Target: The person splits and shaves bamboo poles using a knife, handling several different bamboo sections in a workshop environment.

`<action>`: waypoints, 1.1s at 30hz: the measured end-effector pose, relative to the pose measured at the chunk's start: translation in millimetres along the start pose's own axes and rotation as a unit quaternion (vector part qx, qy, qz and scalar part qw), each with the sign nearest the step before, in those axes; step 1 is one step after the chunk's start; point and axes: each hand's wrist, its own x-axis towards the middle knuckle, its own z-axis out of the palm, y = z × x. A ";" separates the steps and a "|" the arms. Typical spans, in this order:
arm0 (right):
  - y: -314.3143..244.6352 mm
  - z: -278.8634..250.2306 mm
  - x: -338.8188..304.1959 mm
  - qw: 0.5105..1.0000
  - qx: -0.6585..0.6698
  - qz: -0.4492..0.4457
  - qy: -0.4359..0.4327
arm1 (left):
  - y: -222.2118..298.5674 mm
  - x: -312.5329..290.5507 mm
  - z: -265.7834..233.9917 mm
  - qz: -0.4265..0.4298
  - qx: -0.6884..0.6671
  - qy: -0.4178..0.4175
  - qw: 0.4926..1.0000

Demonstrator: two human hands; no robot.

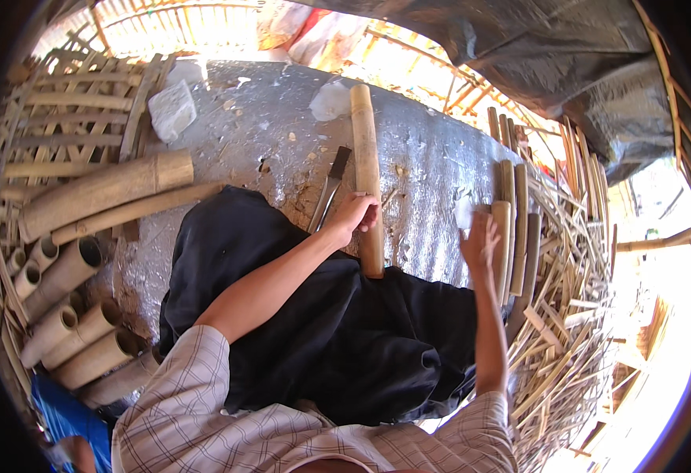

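A long, pale bamboo piece (367,150) lies lengthwise in front of me, its near end by the black cloth over my lap. My left hand (353,214) is closed at its lower half, fingers curled over it. To the right, my right hand (481,236) is raised with fingers apart and nothing in it, beside upright bamboo pieces (501,244). Left of the bamboo piece lies a narrow flat tool (330,188) with a dark end and a lighter, metallic-looking length; its exact kind is unclear. Black cloth (298,315) covers my legs.
Thick bamboo lengths (109,193) and several cut bamboo tubes (78,339) lie at left, near a woven bamboo frame (78,118). A pale stone block (172,110) rests on the grey sheet (235,102). Loose bamboo strips (570,347) are heaped at right, below dark plastic sheeting (550,47).
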 end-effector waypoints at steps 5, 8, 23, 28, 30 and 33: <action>-140.2 -61.5 10.5 0.908 0.391 -0.118 -0.095 | -8.2 12.4 -18.5 0.064 0.074 0.152 0.983; -176.8 -68.4 3.3 0.843 0.508 -0.115 -0.134 | -11.9 15.6 -15.3 0.105 0.130 0.128 0.978; -140.4 -97.8 -2.8 0.275 0.890 0.124 -0.343 | 29.9 -25.5 10.5 0.019 0.211 -0.131 0.968; -165.5 -133.2 -36.8 0.329 0.898 0.079 -0.281 | 17.4 -13.7 -2.2 0.068 0.252 -0.088 0.961; -180.0 -126.9 -38.7 0.352 0.877 0.129 -0.301 | 16.6 -0.5 -16.7 0.094 0.331 -0.038 0.938; -190.5 -91.5 -42.6 0.336 0.856 0.222 -0.324 | 30.7 -11.5 -23.6 0.237 0.461 -0.006 0.855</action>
